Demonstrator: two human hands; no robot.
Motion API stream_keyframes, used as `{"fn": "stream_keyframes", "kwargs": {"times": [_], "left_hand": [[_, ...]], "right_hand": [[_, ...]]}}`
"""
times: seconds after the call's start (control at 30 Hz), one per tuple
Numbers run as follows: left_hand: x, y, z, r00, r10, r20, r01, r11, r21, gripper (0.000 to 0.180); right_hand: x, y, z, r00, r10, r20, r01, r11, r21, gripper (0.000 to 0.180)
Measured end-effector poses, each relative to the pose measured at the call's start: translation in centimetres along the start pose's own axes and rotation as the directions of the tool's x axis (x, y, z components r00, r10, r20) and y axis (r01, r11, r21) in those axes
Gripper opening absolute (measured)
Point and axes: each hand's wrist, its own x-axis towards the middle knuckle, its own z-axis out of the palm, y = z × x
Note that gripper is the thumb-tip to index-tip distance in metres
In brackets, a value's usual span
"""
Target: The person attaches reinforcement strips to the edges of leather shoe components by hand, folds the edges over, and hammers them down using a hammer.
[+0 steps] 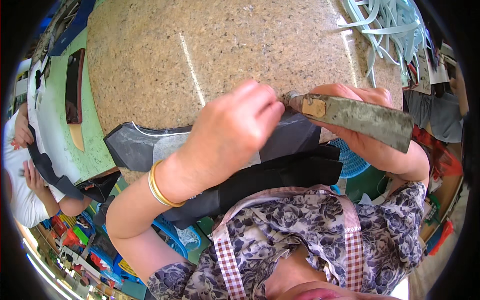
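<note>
A dark grey sheet piece (290,137) with a curved upper edge lies along the near side of the speckled stone slab (260,45). A thin white strip (160,134) runs along that edge at its left end. My left hand (232,120) is closed over the piece's middle, fingers curled in a pinch; its fingertips and whatever they hold are hidden. In my right hand (365,100) is a hammer (360,120), its worn metal head slanting across the hand and a wooden plug showing in it. The narrow end of the head comes down close to my left fingers, by the piece's edge.
Pale blue strips (390,30) are heaped at the slab's far right. A dark, red-edged phone (75,87) lies on the green tabletop (57,120) at left. Blue baskets (350,160) stand below the slab. Another person's hands (30,172) hold dark material at far left.
</note>
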Motion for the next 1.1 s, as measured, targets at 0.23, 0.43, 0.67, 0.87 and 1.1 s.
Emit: {"fn": "stream_keyframes", "kwargs": {"times": [0.23,0.43,0.67,0.87,1.1], "left_hand": [[-0.6,0.7,0.4,0.999,-0.043,-0.010,0.043,0.999,-0.017,0.018],[-1.1,0.0,0.3,0.991,-0.135,0.002,0.134,0.979,-0.151,0.017],[-1.6,0.5,-0.3,0.987,-0.163,-0.008,0.162,0.984,-0.078,0.021],[-2.0,1.8,-0.2,0.995,-0.100,-0.022,0.100,0.995,0.003,0.017],[-3.0,0.9,-1.0,0.981,-0.190,0.049,0.194,0.976,-0.099,0.024]], "right_hand": [[0.2,-0.4,0.4,0.990,0.104,-0.099,-0.096,0.992,0.082,0.023],[0.0,0.6,0.8,0.999,-0.002,-0.036,0.003,1.000,0.026,0.024],[0.1,0.0,0.4,0.987,0.075,0.141,-0.062,0.994,-0.093,0.029],[0.5,-1.5,0.6,0.989,0.105,-0.102,-0.103,0.994,0.025,0.029],[0.3,-0.1,1.4,0.994,0.026,0.108,-0.023,0.999,-0.033,0.033]]}}
